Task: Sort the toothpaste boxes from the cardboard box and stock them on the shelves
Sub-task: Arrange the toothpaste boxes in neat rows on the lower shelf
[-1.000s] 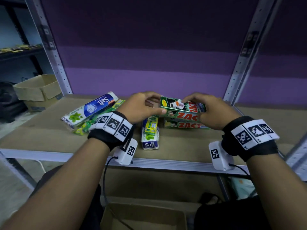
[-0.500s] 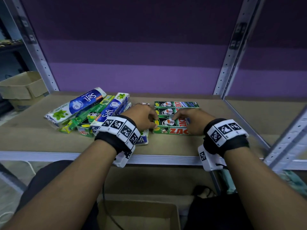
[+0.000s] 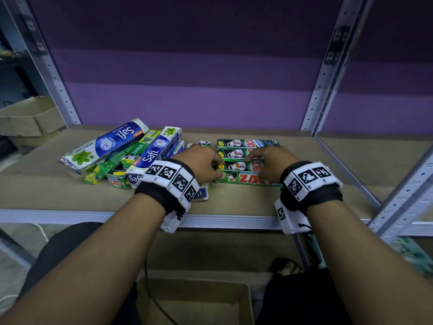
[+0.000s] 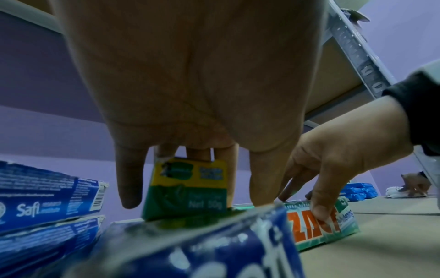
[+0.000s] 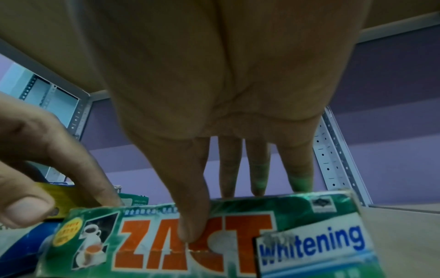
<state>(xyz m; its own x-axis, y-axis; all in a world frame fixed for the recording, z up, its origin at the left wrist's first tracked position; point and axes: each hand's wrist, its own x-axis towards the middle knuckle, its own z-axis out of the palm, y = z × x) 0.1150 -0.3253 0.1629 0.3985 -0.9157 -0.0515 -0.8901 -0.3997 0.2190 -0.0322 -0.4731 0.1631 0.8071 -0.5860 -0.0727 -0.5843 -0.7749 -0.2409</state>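
Note:
Several green Zact boxes [image 3: 243,146] lie side by side in a row on the brown shelf board [image 3: 316,193]. My right hand [image 3: 260,168] grips the nearest Zact box [image 3: 246,178], thumb on its front face [image 5: 190,244] and fingers [image 5: 258,169] over its top. At that box's left end my left hand [image 3: 219,171] pinches it between thumb and forefinger. The box rests on the board. A small yellow-green Darlie box [image 4: 188,188] lies just under my left palm, on a blue Safi box [image 4: 202,250].
A loose pile of blue Safi boxes [image 3: 105,146] and green Darlie boxes [image 3: 131,151] lies to the left. Metal uprights [image 3: 328,66] frame the bay. An open cardboard box [image 3: 199,301] sits on the floor below, and another [image 3: 25,116] stands far left.
A second ago both hands held Zact boxes in the air above the shelf. They have come down, and the boxes now sit at the front of the row.

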